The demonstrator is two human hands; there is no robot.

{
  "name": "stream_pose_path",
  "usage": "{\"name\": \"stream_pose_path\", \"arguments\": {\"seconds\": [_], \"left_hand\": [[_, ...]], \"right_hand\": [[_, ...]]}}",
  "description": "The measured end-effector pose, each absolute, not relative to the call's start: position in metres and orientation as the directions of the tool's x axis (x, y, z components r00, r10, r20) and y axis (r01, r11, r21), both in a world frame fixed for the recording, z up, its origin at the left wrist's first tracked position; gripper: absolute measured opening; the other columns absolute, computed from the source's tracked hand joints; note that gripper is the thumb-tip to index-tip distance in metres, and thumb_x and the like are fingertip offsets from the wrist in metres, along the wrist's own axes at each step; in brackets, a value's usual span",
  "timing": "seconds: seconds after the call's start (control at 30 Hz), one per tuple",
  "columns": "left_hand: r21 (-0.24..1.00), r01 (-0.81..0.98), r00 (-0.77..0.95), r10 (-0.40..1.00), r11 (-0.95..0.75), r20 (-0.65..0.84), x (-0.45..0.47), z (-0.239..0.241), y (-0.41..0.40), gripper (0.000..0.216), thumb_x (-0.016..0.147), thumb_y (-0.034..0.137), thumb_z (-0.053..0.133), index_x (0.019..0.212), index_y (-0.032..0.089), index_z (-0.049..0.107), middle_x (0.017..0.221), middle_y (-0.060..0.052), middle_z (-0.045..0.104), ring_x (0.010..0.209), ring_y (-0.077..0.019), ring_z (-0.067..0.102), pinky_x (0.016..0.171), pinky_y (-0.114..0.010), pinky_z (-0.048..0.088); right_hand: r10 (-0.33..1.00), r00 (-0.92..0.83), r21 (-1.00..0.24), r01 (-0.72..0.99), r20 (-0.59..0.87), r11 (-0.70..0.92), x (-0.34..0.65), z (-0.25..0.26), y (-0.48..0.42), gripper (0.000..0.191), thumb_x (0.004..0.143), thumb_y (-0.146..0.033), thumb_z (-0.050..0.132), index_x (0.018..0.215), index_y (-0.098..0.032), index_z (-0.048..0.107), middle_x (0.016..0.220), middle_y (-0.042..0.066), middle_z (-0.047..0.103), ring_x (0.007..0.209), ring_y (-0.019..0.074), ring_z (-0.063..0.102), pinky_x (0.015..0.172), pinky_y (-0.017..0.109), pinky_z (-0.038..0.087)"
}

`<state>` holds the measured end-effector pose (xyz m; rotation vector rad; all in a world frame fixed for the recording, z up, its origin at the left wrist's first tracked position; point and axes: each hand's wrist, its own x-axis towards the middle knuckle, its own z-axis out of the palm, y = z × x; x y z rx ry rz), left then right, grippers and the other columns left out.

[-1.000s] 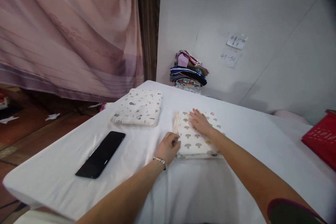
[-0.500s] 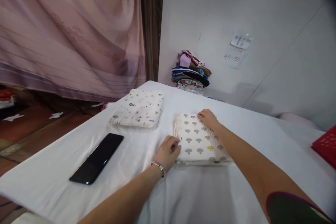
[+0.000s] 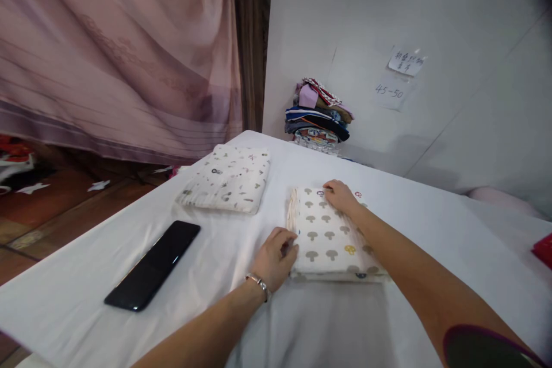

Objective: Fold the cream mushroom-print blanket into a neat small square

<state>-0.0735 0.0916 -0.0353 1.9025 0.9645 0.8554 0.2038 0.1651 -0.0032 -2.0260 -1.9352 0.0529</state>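
A folded white cloth with a mushroom print (image 3: 328,237) lies on the white table (image 3: 414,230) in front of me. My left hand (image 3: 273,257), with a bracelet at the wrist, rests against the cloth's near left corner, fingers curled onto its edge. My right hand (image 3: 341,195) lies on the cloth's far edge, fingers bent over it. A second folded cloth with small prints (image 3: 227,178) sits further left, apart from both hands.
A black phone (image 3: 153,264) lies face up near the table's left edge. A pile of coloured clothes (image 3: 318,116) stands at the far corner against the white wall with paper notes (image 3: 400,72). A pink curtain (image 3: 116,52) hangs left. Something red (image 3: 544,248) shows at the right edge.
My right hand has slid from the middle of the mushroom cloth to its far edge. My left hand stays at the near left corner. The view has shifted slightly.
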Motion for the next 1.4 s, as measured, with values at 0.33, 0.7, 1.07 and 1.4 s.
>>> {"name": "stream_pose_path", "arguments": {"seconds": [0.33,0.7,1.07,1.4], "left_hand": [[0.878,0.301,0.469,0.859,-0.372,0.203,-0.073,-0.038,0.091,0.017,0.080,0.025,0.049,0.094,0.023,0.058,0.094,-0.001,0.054,0.075,-0.0119,0.053,0.071,-0.027,0.046],[0.875,0.300,0.481,0.852,-0.381,0.206,-0.073,-0.037,0.091,0.017,0.081,0.025,0.049,0.095,0.023,0.057,0.094,-0.001,0.054,0.076,-0.0118,0.053,0.072,-0.027,0.046],[0.869,0.291,0.481,0.846,-0.401,0.229,-0.074,-0.039,0.092,0.015,0.082,0.027,0.048,0.093,0.022,0.058,0.094,-0.001,0.054,0.074,-0.0109,0.053,0.069,-0.026,0.047],[0.862,0.331,0.470,0.859,-0.384,0.202,-0.074,-0.035,0.093,0.016,0.080,0.027,0.050,0.092,0.023,0.060,0.094,0.000,0.055,0.073,-0.0104,0.055,0.067,-0.024,0.047]], "right_hand": [[0.979,0.051,-0.346,0.938,0.197,0.021,0.173,-0.008,0.188,0.019,0.084,-0.022,0.043,0.082,-0.018,0.062,0.089,0.005,0.062,0.088,0.0164,0.053,0.078,0.026,0.038],[0.992,-0.025,-0.357,0.932,0.121,0.067,0.155,-0.005,0.188,0.024,0.087,-0.031,0.044,0.095,-0.022,0.064,0.099,0.002,0.066,0.092,0.0162,0.057,0.080,0.025,0.040],[0.984,0.042,-0.249,0.969,0.173,0.002,0.161,0.007,0.163,0.040,0.090,-0.037,0.037,0.122,-0.020,0.053,0.131,0.008,0.049,0.125,0.0220,0.037,0.103,0.040,0.023],[0.976,0.194,-0.166,0.964,-0.094,-0.208,0.202,-0.010,0.136,0.065,0.089,-0.057,0.024,0.139,-0.017,0.031,0.148,0.010,0.023,0.137,0.0267,0.014,0.108,0.051,0.009]]}}
